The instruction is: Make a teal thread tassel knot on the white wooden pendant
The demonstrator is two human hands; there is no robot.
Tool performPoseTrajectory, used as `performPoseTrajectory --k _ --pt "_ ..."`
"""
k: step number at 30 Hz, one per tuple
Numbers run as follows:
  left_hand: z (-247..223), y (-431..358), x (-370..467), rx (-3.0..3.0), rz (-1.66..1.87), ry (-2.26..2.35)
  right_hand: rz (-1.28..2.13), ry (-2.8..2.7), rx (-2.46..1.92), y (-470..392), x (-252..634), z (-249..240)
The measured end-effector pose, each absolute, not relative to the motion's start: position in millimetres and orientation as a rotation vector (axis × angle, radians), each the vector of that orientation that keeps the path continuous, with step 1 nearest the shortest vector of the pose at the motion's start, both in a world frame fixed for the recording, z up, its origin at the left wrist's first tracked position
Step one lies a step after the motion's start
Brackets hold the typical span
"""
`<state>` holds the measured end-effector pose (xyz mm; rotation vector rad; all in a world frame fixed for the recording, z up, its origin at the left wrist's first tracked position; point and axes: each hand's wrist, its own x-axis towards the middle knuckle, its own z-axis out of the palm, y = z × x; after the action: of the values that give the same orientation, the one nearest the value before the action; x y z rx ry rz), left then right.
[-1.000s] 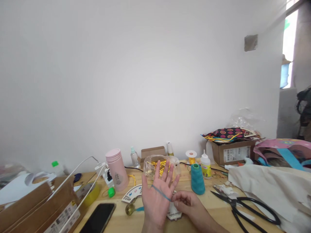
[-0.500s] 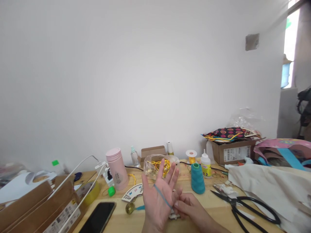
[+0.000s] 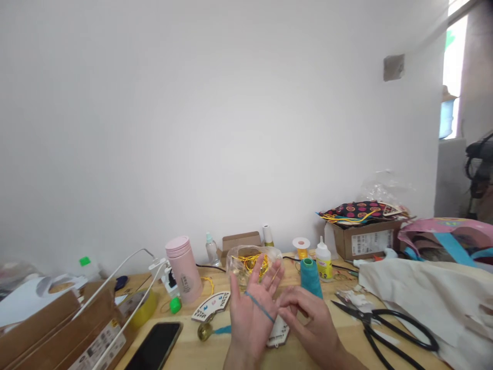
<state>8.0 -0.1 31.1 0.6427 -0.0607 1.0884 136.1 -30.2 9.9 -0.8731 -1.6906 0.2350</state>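
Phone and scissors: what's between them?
In the head view, left to right: a round gold piece with blue tail, the left hand with a blue thread across its palm, a white piece, the right hand.

From my end, I see teal thread (image 3: pixel 260 307) lying as a narrow, slanting band across the left hand's (image 3: pixel 249 322) open palm.

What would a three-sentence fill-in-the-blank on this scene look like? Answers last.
The thin blue thread strand crosses the ____ of the left hand.
The black-handled metal scissors lie to the ____ of the right hand.
The tall cylindrical lidded bottle beyond the black rectangular phone is pale ____.
Missing words: palm; right; pink.
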Motion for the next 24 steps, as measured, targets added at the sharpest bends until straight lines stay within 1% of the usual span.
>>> performPoseTrajectory --k 4,10,15,20,24 --pt "34.6 -10.1 22.0 0.618 1.042 0.067 0.222 -1.778 -0.950 -29.1 129.9 6.6" --pt "34.7 -21.3 35.6 0.598 0.969 0.166 0.261 -1.728 -0.992 -26.4 130.8 6.5" --pt "31.3 -18.1 34.2 0.598 0.925 0.131 0.299 -1.713 -1.014 -28.6 133.3 9.5" --pt "27.2 -6.4 23.1 0.582 0.936 0.082 0.426 -1.675 -0.916 -27.9 139.0 16.0" --pt "22.8 0.7 17.3 0.540 0.914 0.084 0.473 -1.746 -0.946 -24.4 139.3 15.3"
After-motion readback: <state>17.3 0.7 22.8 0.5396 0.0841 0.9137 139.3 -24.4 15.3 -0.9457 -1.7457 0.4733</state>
